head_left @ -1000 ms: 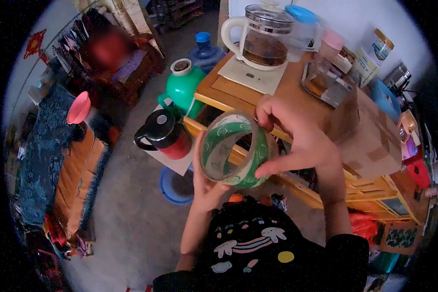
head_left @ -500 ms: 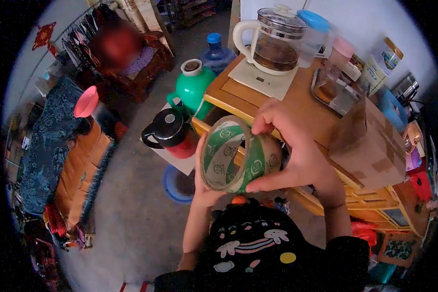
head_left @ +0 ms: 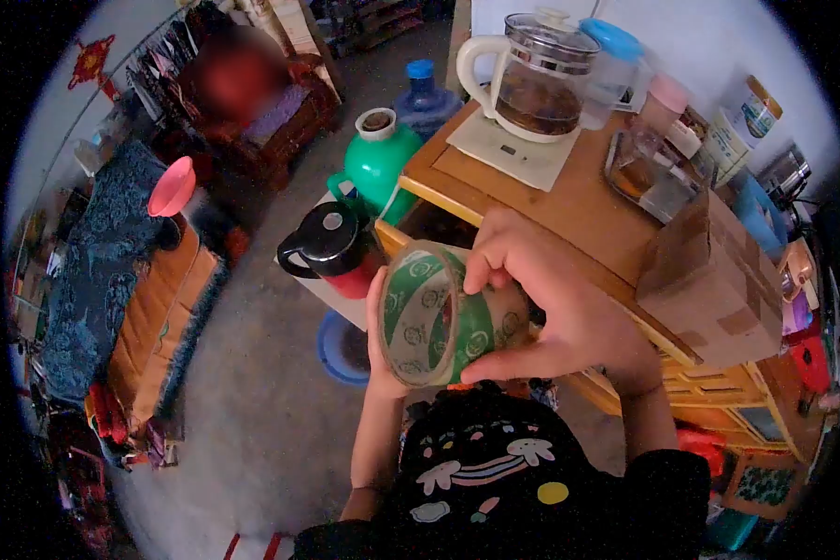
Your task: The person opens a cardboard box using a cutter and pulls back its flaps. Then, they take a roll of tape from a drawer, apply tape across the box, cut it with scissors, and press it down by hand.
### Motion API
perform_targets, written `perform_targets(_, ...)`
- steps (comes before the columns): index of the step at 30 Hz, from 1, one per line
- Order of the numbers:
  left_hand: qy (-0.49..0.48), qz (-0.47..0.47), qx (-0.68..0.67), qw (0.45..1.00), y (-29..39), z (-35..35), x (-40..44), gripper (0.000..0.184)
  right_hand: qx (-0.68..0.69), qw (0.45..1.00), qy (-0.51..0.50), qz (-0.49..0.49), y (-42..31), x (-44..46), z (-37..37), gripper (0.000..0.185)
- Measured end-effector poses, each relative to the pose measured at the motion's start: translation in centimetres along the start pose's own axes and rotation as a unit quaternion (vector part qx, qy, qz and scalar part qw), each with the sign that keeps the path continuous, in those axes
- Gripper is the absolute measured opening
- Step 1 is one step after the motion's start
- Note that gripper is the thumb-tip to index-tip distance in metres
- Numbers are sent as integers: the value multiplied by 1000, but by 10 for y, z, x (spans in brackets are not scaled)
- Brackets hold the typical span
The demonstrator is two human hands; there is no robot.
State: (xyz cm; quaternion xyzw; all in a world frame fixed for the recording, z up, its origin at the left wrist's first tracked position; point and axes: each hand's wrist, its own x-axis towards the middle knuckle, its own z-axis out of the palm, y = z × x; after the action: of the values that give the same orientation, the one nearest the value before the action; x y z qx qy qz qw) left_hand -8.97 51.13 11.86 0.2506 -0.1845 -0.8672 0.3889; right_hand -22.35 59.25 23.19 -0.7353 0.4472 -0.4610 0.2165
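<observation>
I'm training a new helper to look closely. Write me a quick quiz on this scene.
1. True or false: the left hand and right hand both touch the patterned roll.
2. What is directly under the glass kettle?
A) A cardboard box
B) The cream base on the wooden cabinet
C) The floor
3. Fill in: beside the green flask stands a black-topped jug with a ____ body.
Key: 1 true; 2 B; 3 red.

No text can be read, the round printed marks point(head_left: 414, 335) on the tape roll point(head_left: 477, 317) being too blurred
</observation>
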Motion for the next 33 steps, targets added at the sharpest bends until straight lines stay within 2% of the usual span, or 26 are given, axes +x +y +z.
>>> perform_targets(4,4,12,-48,999,-5,-13,-5,86,-44,997,-26,-49,8,-2,2,42)
perform_targets(5,-112,138,53,983,-10,-18,-11,74,-36,998,-21,-43,7,-2,4,43)
perform_targets(6,-223,257,153,928,-11,-19,-16,62,-26,999,-16,-37,7,-3,6,43)
perform_targets(7,-222,257,155,928,-7,-18,-14,62,-24,999,-15,-37,4,-3,6,43)
perform_targets(8,-185,77,-3,980,2,-13,-11,52,-4,1000,-12,-11,0,-3,5,44)
perform_targets(9,-137,-107,-162,971,6,-11,-10,45,14,1000,-10,17,-3,-3,5,46)
perform_targets(10,-136,-108,-161,971,4,-11,-13,45,14,1000,-8,17,-3,-4,6,46)
perform_targets(12,-159,72,-3,985,-4,-12,-20,45,28,999,1,19,-3,-6,6,46)
perform_targets(13,-160,69,-2,985,-2,-11,-16,45,27,999,3,21,-2,-8,7,46)
perform_targets(15,-380,-33,-98,919,4,-9,-6,44,33,999,-3,14,0,-11,9,47)
perform_targets(16,-379,-36,-99,919,3,-8,-10,44,33,999,-2,17,0,-12,9,47)
perform_targets(18,-225,31,-49,973,1,-4,-24,51,22,1000,-13,9,-1,-15,9,47)
perform_targets(19,-226,28,-49,973,0,-1,-28,51,22,1000,-12,11,-2,-16,9,47)
perform_targets(21,-39,102,126,986,-3,4,-33,74,29,999,-6,16,-4,-18,9,45)
perform_targets(22,-42,99,126,986,-5,1,-33,74,27,999,-3,18,-3,-20,10,45)
perform_targets(24,-264,258,193,909,-10,-10,-33,94,-14,999,6,-35,1,-25,12,43)
perform_targets(25,-267,253,193,910,-11,-9,-33,94,-16,999,9,-32,-1,-28,12,43)
perform_targets(28,-130,100,75,984,-8,6,-32,70,-15,999,37,-14,-4,-34,14,42)
perform_targets(30,-31,-5,-3,1000,-8,11,-32,55,-31,996,74,-43,-4,-36,14,51)
perform_targets(31,-26,-37,-10,999,-9,11,-29,52,-33,996,77,-42,-5,-37,11,51)
perform_targets(33,-67,-78,0,995,-15,7,-26,48,-19,997,63,-47,-8,-36,1,69)
